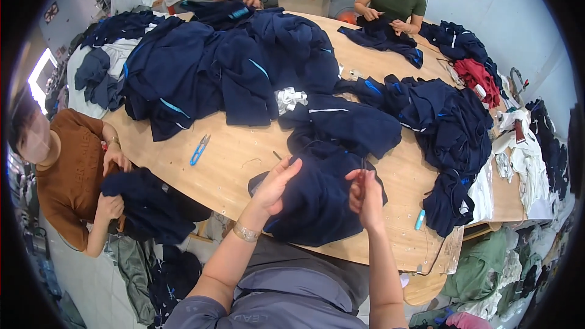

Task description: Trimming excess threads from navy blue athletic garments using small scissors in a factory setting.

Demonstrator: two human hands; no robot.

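Observation:
A dark navy garment (320, 198) lies bunched at the table's near edge, in front of me. My left hand (275, 187) is over its left side, thumb and fingers closed at the tips, where a bit of navy cloth shows. Over the garment's right side is my right hand (365, 196), its fingers curled round a slim dark tool (364, 173) whose kind I cannot make out. Another navy piece with a white stripe (341, 123) lies just beyond. Blue-handled thread snips (198, 151) rest on the table to the left, apart from both hands.
Large navy garment heaps cover the table (237, 176) at far left (201, 67) and right (451, 116). A white bundle (290, 100) sits between them. A small light-blue object (420, 219) lies near the right edge. Three co-workers handle cloth around the table, one close on my left (73, 170).

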